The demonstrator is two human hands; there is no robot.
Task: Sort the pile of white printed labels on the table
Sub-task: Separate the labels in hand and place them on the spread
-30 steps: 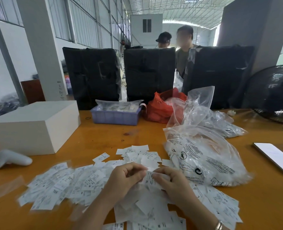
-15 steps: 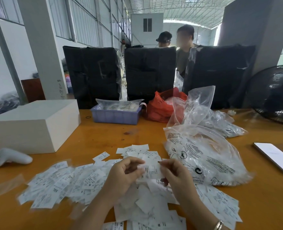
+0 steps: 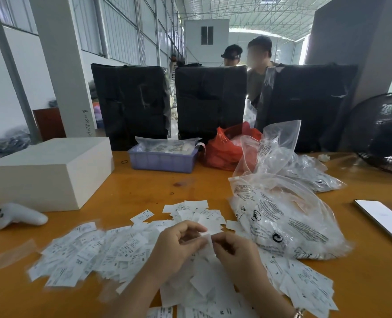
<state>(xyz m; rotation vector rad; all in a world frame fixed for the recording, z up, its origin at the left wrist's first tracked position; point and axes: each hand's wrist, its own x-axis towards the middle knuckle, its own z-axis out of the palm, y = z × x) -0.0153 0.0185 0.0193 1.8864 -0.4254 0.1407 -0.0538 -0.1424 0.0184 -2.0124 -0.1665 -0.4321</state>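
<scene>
Both hands, left hand [image 3: 179, 246] and right hand [image 3: 234, 251], pinch one label [image 3: 210, 245] over the pile [image 3: 94, 255] strewn across the table [image 3: 144, 187], so sorting looks barely begun, bags [image 3: 282, 221] beyond.

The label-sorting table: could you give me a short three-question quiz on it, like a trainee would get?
1. True or false: both hands pinch one white label above the pile of labels.
2. What lies at the table's right edge? A) a phone B) scissors C) a mug
3. Fill in: the small crate at the back of the table is ____ in colour.

Key: 1 true; 2 A, the phone; 3 purple.
</scene>
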